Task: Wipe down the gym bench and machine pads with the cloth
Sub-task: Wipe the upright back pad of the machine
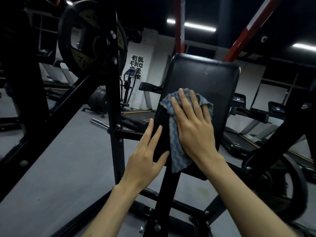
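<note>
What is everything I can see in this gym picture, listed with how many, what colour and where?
machine pad: one, black, centre, tilted up on a black post.
cloth: one, blue and grey with wavy stripes, lying on the pad's lower half.
weight plate: one, black, upper left, on the machine frame.
second weight plate: one, black, lower right.
chrome peg: one, silver, left of the pad.
elliptical trainer: one, black, by the far wall.
treadmills: several, black, behind the pad.
wall lettering: one block, black on white wall.
red beams: two, top centre and right.
left hand: one, fingers straight, on the pad's left edge.
right hand: one, flat, pressing the cloth.
</note>
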A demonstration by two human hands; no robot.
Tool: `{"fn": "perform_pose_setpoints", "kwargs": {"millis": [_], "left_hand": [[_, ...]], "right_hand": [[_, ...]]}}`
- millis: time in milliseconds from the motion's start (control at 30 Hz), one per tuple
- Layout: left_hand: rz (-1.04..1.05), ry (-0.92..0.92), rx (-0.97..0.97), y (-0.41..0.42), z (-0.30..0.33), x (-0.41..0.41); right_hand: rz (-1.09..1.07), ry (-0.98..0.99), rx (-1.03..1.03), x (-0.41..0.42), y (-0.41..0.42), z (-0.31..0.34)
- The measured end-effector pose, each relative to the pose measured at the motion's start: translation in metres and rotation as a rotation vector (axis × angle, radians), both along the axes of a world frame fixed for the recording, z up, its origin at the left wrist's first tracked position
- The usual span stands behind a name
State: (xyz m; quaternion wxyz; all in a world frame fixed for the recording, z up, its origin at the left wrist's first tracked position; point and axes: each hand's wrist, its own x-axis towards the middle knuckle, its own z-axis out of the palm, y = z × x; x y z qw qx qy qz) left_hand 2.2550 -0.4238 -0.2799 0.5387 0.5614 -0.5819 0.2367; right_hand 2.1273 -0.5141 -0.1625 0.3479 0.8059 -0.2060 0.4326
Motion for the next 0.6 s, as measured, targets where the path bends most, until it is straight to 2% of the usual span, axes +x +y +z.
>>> {"fn": "perform_pose_setpoints", "kwargs": {"millis": [67, 133, 233, 300, 400, 533, 600], "left_hand": [[0.011, -0.022, 0.004, 0.002, -0.001, 0.003], [0.004, -0.028, 0.009, 0.004, -0.001, 0.006], [0.021, -0.051, -0.001, 0.005, -0.001, 0.009], [0.042, -0.071, -0.001, 0.005, -0.001, 0.01], [0.06, -0.09, 0.01, 0.005, -0.002, 0.012], [0.098, -0.121, 0.042, 0.008, -0.005, 0.014], [0.136, -0.139, 0.044, 0.01, -0.007, 0.015]], "right_hand": [[-0.017, -0.065, 0.037, 0.0, 0.005, -0.018], [-0.023, -0.014, 0.019, 0.008, 0.008, -0.029], [-0.005, 0.081, -0.034, 0.021, 0.005, -0.008], [-0.011, 0.04, -0.025, 0.019, 0.002, 0.0], [-0.044, -0.056, 0.007, 0.014, 0.005, -0.021], [-0.011, 0.072, -0.045, 0.023, 0.005, -0.015], [-0.019, 0.062, -0.04, 0.022, 0.002, 0.001]]}}
